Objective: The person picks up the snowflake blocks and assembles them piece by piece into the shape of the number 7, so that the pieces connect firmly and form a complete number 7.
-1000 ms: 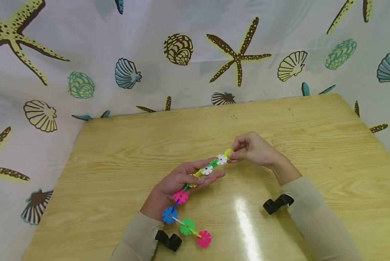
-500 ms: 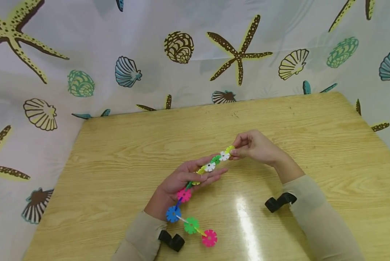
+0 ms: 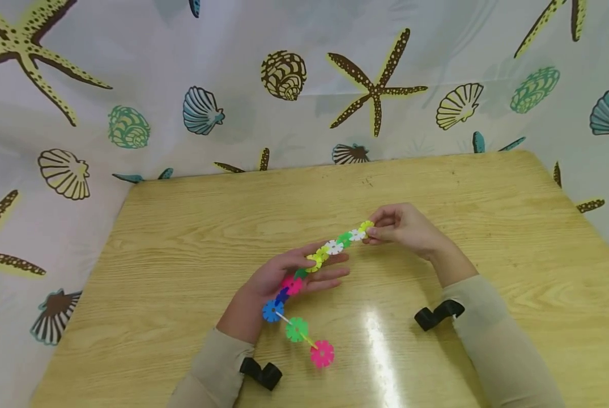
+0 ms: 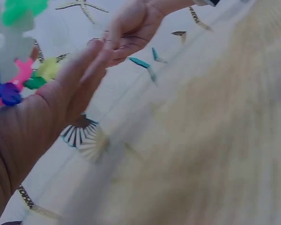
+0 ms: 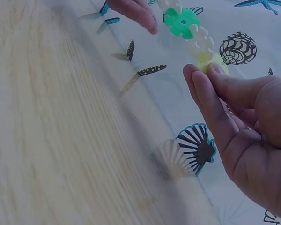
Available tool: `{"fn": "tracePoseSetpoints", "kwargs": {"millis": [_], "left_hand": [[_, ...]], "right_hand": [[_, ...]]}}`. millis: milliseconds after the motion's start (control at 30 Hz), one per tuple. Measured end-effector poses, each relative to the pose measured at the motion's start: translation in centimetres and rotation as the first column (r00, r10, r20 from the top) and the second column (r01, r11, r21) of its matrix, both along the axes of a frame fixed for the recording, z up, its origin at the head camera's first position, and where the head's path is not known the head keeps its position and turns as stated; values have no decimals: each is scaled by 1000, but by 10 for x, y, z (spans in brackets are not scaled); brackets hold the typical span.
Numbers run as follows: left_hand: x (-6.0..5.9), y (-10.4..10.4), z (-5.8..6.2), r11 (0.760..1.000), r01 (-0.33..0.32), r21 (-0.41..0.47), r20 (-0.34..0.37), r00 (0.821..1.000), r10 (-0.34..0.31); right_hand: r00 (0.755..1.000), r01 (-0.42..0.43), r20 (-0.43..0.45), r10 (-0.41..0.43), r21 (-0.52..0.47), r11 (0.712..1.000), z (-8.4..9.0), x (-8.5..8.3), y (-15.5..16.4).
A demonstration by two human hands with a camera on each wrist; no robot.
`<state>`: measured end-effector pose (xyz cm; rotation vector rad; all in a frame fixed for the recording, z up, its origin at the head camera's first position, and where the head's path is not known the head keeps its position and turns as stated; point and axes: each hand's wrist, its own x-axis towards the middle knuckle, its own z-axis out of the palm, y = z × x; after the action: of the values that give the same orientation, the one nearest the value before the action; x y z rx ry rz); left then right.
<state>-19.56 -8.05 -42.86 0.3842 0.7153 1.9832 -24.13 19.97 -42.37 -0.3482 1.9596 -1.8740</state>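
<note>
A chain of slotted plastic snowflake discs (image 3: 333,247) in pink, green, blue, white and yellow runs slantwise between the two hands. My right hand (image 3: 408,231) pinches the yellow disc (image 3: 366,227) at its upper end between thumb and fingers, plainly seen in the right wrist view with a green disc (image 5: 181,22) farther along. Under the middle of the chain lies my left hand (image 3: 289,272), fingers straight, thumb tip against a yellow disc (image 3: 314,262). Past the left wrist the chain bends at a blue disc (image 3: 272,311) and hangs through a green disc (image 3: 297,329) to a pink one (image 3: 322,353).
Below the hands spreads a wood-grain table (image 3: 207,226). A white curtain (image 3: 243,56) printed with shells and starfish stands along its back and sides. Each sleeve carries a black wrist mount, one left (image 3: 261,374) and one right (image 3: 439,315).
My right hand has moved slightly right, drawing the chain straighter. The left thumb has slid back from across the chain and its fingers have spread. The hanging lower end has risen a little.
</note>
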Motion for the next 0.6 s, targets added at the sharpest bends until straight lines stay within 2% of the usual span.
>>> {"fn": "tracePoseSetpoints", "kwargs": {"millis": [100,233,333,467,533,600], "left_hand": [[-2,-10,4,996,17,-87,7,1000,-16],[-7,-28,11,985,-9,-173,-8,1000,8],[-12,-42,13,973,-99,-208,30,994,108],[-20,-56,11,941,-256,-221,74,958,278],[-22,-61,8,933,-300,-197,72,945,319],[-24,-65,6,935,-318,-156,74,940,333]], "right_hand": [[1000,27,15,-27,10,1000,-2,-1,3],[998,65,24,-65,18,998,-2,-3,9],[994,103,34,-103,5,995,-2,-4,14],[989,139,48,-138,-21,990,-1,-5,20],[987,156,47,-155,-31,987,-1,-6,20],[985,169,35,-168,-34,985,-1,-6,17]]}}
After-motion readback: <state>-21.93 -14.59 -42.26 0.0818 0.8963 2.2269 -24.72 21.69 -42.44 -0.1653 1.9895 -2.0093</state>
